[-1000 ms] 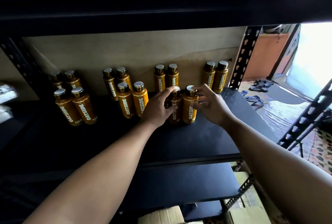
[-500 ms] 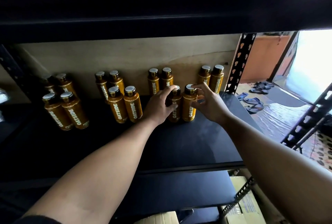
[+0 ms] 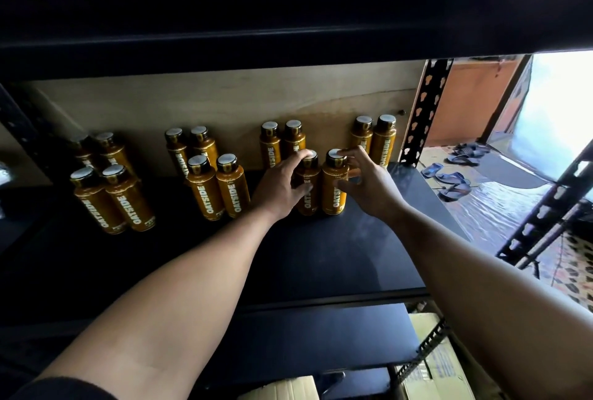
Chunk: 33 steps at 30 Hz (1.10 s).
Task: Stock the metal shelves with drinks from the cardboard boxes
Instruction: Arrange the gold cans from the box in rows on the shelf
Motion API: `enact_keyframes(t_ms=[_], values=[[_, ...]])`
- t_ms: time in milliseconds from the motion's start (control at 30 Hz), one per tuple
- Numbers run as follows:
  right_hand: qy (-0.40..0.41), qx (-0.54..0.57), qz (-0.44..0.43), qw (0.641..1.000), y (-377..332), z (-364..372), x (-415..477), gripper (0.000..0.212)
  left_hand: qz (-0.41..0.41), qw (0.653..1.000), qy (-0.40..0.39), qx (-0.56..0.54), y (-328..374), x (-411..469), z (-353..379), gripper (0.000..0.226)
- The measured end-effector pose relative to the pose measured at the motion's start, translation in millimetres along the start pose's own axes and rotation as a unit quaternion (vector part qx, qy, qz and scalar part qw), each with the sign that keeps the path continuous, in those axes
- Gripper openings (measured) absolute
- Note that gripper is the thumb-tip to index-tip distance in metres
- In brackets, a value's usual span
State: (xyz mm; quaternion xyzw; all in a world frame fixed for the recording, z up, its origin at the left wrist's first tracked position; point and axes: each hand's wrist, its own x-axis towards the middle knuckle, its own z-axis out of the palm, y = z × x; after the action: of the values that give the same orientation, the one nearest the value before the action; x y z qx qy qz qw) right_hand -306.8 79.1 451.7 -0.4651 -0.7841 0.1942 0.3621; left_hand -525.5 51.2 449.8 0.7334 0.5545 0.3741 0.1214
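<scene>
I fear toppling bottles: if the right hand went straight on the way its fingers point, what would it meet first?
The front Oatside bottle directly ahead of the right hand; its fingers seem to touch the cap.

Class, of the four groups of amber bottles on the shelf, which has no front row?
The rightmost pair, beside the perforated upright: just two bottles at the back; the others have four.

Black metal shelf (image 3: pixel 321 255) is pretty dark, with amber Oatside bottles (image 3: pixel 232 188) standing upright toward the back. They sit in three two-by-two bunches, plus one pair (image 3: pixel 373 140) in the back right corner.
</scene>
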Motion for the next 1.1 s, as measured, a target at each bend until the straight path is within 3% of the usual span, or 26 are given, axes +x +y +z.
enact_keyframes(t_ms=[1100], values=[[0.006,-0.035,0.013,0.999,3.5,4.6,10.4,0.054,-0.026,1.0,-0.01,0.01,-11.4,14.1,7.8,0.064]])
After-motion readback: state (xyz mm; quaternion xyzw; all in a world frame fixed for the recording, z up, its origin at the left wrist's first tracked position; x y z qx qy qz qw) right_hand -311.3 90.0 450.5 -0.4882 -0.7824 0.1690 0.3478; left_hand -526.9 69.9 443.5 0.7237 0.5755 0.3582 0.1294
